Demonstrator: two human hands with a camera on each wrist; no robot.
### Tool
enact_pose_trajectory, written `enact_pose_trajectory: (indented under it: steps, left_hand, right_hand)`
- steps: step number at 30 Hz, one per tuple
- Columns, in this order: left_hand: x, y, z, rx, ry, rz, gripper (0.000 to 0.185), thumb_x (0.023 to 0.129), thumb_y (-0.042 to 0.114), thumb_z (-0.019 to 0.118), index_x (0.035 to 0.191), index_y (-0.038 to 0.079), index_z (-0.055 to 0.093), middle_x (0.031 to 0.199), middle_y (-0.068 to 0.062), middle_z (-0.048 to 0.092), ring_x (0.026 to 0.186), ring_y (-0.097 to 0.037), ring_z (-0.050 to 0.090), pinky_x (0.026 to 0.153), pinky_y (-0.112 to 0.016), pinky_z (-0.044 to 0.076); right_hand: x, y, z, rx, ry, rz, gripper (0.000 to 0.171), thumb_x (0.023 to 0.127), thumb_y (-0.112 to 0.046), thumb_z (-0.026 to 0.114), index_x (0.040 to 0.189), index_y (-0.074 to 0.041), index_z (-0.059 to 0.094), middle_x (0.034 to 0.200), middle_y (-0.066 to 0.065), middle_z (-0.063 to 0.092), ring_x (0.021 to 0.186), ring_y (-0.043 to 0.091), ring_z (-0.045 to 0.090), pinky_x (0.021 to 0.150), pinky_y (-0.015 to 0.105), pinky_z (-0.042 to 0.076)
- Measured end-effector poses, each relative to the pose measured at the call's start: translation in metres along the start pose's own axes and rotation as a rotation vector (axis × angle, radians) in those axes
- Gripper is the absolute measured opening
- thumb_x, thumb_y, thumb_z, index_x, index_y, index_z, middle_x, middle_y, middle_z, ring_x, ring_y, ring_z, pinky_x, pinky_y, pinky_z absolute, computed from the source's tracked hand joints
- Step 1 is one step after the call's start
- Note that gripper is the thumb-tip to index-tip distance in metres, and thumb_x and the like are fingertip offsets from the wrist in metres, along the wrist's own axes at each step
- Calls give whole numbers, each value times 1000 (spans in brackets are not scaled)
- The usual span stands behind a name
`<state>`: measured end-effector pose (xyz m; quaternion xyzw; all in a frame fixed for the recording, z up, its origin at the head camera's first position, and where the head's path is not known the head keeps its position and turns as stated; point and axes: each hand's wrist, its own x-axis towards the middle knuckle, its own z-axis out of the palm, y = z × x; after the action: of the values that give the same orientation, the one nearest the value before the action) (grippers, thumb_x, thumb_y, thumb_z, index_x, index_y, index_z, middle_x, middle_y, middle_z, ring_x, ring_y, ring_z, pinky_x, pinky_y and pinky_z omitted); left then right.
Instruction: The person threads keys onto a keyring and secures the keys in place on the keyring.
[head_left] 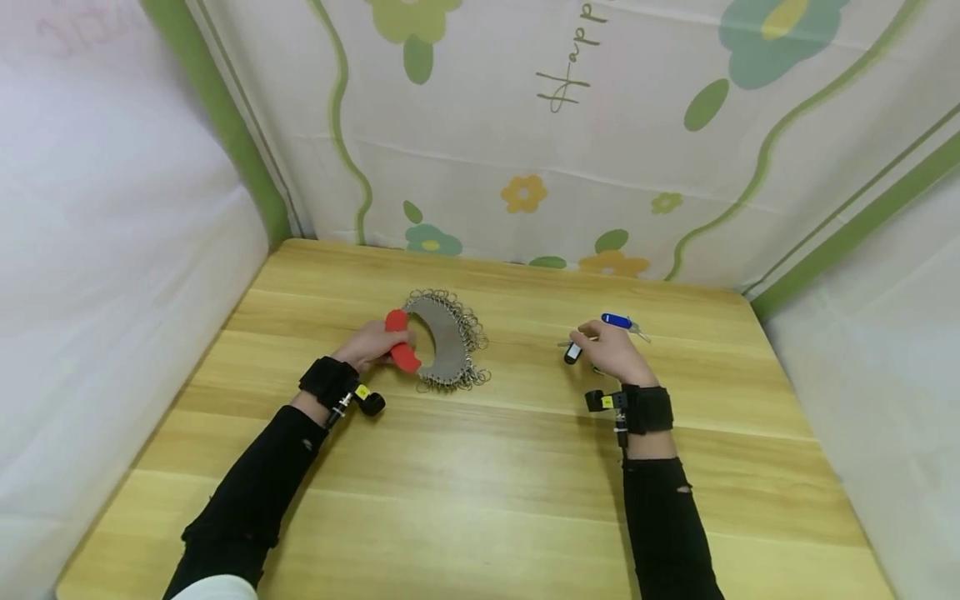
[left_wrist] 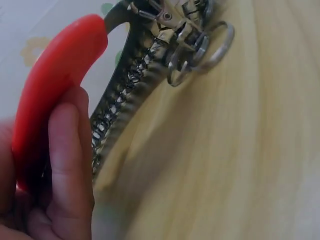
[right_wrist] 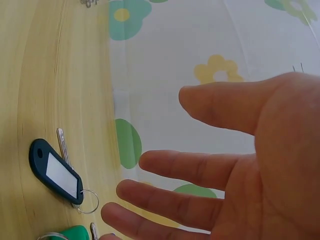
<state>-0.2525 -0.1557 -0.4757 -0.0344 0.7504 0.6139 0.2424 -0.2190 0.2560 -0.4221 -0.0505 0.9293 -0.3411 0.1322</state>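
Note:
In the head view my left hand (head_left: 369, 343) grips the red handle (head_left: 402, 342) of a crescent-shaped metal key holder (head_left: 450, 340), its outer edge lined with clips and small rings. The left wrist view shows fingers curled round that red grip, with metal rings (left_wrist: 220, 50) hanging beyond it. My right hand (head_left: 617, 354) hovers by a black key tag (head_left: 572, 354) with a white label. Its fingers (right_wrist: 185, 167) are spread and nearly straight in the right wrist view, apart from the tag, which lies with a key (right_wrist: 62, 142) and a split ring.
A blue key tag (head_left: 617, 320) with keys lies just beyond my right hand. Part of a green key tag (right_wrist: 75, 233) shows in the right wrist view. Flowered cloth (head_left: 465, 142) hangs behind the wooden table (head_left: 480, 492), and white cloth walls (head_left: 127, 217) flank it.

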Motion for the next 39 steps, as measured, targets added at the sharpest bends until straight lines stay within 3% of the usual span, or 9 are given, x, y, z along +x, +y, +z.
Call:
enact_pose_trajectory:
  steps: [6,10,26,32,36,39]
  left_hand:
    - [-6,-5,-4,12,-75,97,36,91,18,61,109,-13,54,82,-6,66,69,-12,64,64,-23,50]
    - [-12,1,-6,-45,-147,151,35,93,15,60,107,-15,52,74,-6,66,67,-15,67,64,-25,51]
    - [-47,47,-9,-340,-371,126,16,98,5,47,106,-7,40,69,-7,61,61,-21,68,56,-28,54]
    - [-53,54,-12,-329,-414,158,21,98,5,47,112,-7,38,68,-5,60,61,-20,67,57,-29,54]
    - [-52,52,-14,-303,-437,164,28,97,7,51,116,-7,38,71,-6,61,63,-19,67,59,-29,54]
    - [-46,46,-15,-274,-440,156,23,97,7,52,111,-7,42,73,-9,63,65,-18,67,60,-29,54]
  right_hand:
    - [2,2,2,-1,-5,-2,50,99,-41,44,133,-4,49,129,19,52,117,37,49,91,52,42]
    - [2,3,1,-9,-5,0,49,99,-41,44,132,-4,49,128,19,52,116,37,49,90,52,42]
    - [4,4,1,-16,-3,10,53,99,-44,44,131,-3,50,128,19,52,117,38,49,90,51,42]
    - [4,4,0,-16,-5,12,52,99,-44,44,131,-4,51,128,19,52,118,38,47,90,51,42]
    - [4,5,1,-14,-6,12,52,99,-43,44,131,-4,50,128,19,52,118,38,47,89,51,42]
    - [4,5,2,-12,-7,9,50,99,-42,44,131,-4,50,128,19,52,118,38,48,90,51,42]
